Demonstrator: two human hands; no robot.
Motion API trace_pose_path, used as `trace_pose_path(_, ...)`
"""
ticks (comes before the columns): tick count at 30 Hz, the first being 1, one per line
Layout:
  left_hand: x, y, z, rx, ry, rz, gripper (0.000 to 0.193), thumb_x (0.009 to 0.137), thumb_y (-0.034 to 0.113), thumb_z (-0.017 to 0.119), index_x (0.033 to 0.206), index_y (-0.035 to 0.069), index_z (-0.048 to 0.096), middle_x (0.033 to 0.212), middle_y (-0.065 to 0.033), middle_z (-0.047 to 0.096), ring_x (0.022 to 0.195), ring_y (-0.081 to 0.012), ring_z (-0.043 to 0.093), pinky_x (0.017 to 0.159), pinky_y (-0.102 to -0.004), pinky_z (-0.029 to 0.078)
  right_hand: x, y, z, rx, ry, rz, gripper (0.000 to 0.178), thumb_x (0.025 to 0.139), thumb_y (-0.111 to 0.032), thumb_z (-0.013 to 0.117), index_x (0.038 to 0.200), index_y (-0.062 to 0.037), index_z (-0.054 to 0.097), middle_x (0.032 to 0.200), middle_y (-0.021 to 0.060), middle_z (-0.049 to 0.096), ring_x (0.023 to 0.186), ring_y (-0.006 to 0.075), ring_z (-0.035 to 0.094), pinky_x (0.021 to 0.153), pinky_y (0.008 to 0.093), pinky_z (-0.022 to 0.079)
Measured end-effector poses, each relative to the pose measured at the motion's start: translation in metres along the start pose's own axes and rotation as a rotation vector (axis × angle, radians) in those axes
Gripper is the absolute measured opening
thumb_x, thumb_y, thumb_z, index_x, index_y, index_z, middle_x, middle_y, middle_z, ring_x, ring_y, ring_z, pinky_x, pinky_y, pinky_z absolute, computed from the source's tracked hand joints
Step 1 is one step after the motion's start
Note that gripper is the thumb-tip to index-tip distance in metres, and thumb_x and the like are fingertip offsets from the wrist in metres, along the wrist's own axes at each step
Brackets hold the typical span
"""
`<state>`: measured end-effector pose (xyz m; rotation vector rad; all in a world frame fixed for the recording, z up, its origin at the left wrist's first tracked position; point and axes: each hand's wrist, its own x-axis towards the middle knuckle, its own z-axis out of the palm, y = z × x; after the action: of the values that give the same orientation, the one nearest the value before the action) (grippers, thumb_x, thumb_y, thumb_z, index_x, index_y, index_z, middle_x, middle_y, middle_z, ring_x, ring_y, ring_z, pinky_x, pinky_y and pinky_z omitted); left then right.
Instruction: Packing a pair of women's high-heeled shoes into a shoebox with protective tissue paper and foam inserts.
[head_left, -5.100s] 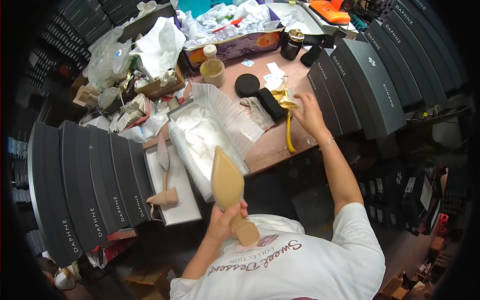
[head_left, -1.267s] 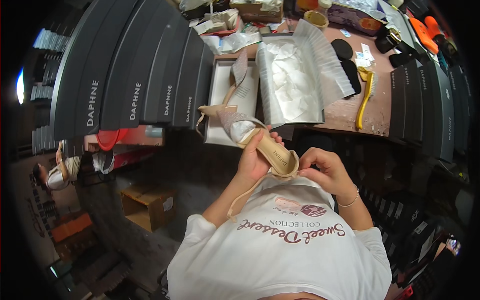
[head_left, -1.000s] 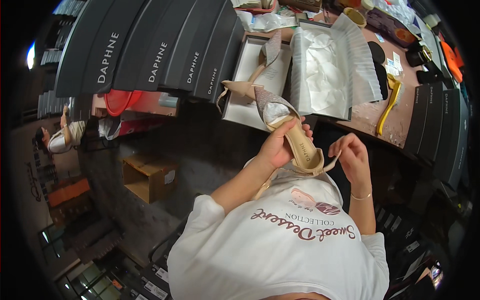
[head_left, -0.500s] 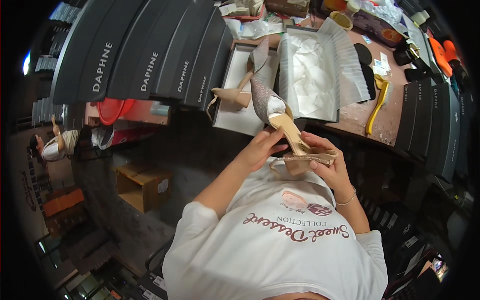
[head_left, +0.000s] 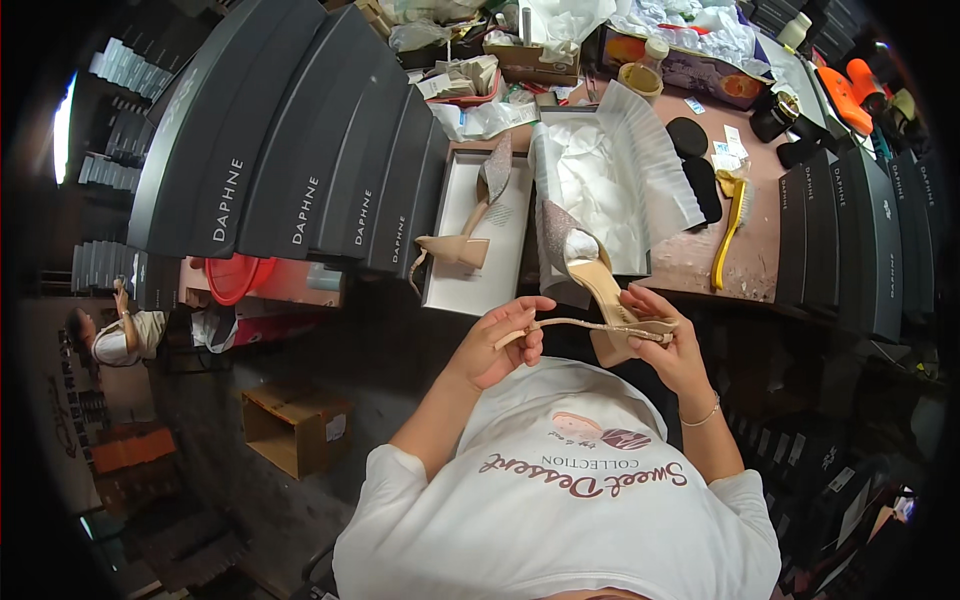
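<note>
Since half a second ago the left hand (head_left: 507, 340) has come away from the underside of the shoe and out toward 8 o'clock, drawing the ankle strap (head_left: 575, 323) with it, while the right hand (head_left: 670, 340) stays at the heel end. Taking the pointed shoe (head_left: 600, 284) as the centre of the dial, with 12 at the top of the view, its glittery toe points to 11 o'clock and its block heel sits toward 5. The left grip is pinched on the strap near its loose end; the right grip, at 4 o'clock, is closed around the back of the shoe. White stuffing (head_left: 580, 245) shows inside the toe. The toe overlaps the near edge of the open box (head_left: 590, 175) at 12 o'clock; I cannot tell whether they touch. At 10 o'clock the matching shoe (head_left: 462, 248) lies on its side in a shallow tray (head_left: 500, 285). A yellow-handled brush (head_left: 732, 235) lies on the table (head_left: 762, 240) at 2 o'clock. Dark shoeboxes (head_left: 275, 130) stand in a row further out at 10 o'clock, and a cardboard carton (head_left: 310, 437) sits on the floor at 8.
</note>
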<state>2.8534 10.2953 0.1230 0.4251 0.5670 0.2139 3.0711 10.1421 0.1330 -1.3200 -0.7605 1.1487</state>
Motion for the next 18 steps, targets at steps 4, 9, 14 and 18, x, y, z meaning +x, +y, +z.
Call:
trace_pose_path(4,0.001,0.002,0.000,0.013,0.000,0.005,0.026,0.096,0.018,0.050,0.115,0.001,0.053,0.067,-0.0041,0.055,0.057,-0.0122,0.051,0.051,-0.0252,0.039,-0.006,0.003,0.000,0.017,-0.003,0.016,0.061,0.075,0.003,0.064,0.133,0.0006,0.046,0.124,0.0127,0.057,0.112,0.0157,0.054,0.097,0.0281,0.041)
trace_pose_path(9,0.005,0.012,0.000,0.166,-0.022,0.089,0.024,0.093,0.014,0.055,0.113,0.001,0.055,0.073,-0.0039,0.058,0.060,-0.0120,0.054,0.055,-0.0255,0.044,-0.011,0.004,0.000,-0.013,-0.016,0.010,0.060,0.075,0.004,0.064,0.132,0.0003,0.047,0.123,0.0116,0.057,0.112,0.0150,0.054,0.096,0.0281,0.041)
trace_pose_path(14,0.032,0.057,0.017,1.255,-0.004,0.611,0.028,0.083,0.003,0.065,0.110,0.000,0.059,0.090,-0.0075,0.063,0.085,-0.0163,0.060,0.079,-0.0293,0.048,-0.012,0.001,0.006,-0.268,-0.056,-0.212,0.063,0.071,-0.003,0.073,0.129,-0.0028,0.051,0.128,0.0151,0.053,0.114,0.0209,0.054,0.096,0.0301,0.042)
trace_pose_path(18,0.065,0.063,0.036,1.940,-0.166,1.084,0.043,0.077,0.004,0.069,0.118,0.000,0.056,0.112,-0.0156,0.058,0.109,-0.0285,0.053,0.098,-0.0400,0.038,-0.012,-0.019,0.033,-0.455,-0.059,-0.332,0.062,0.070,-0.007,0.076,0.127,-0.0077,0.054,0.135,0.0204,0.045,0.116,0.0303,0.054,0.095,0.0335,0.045)
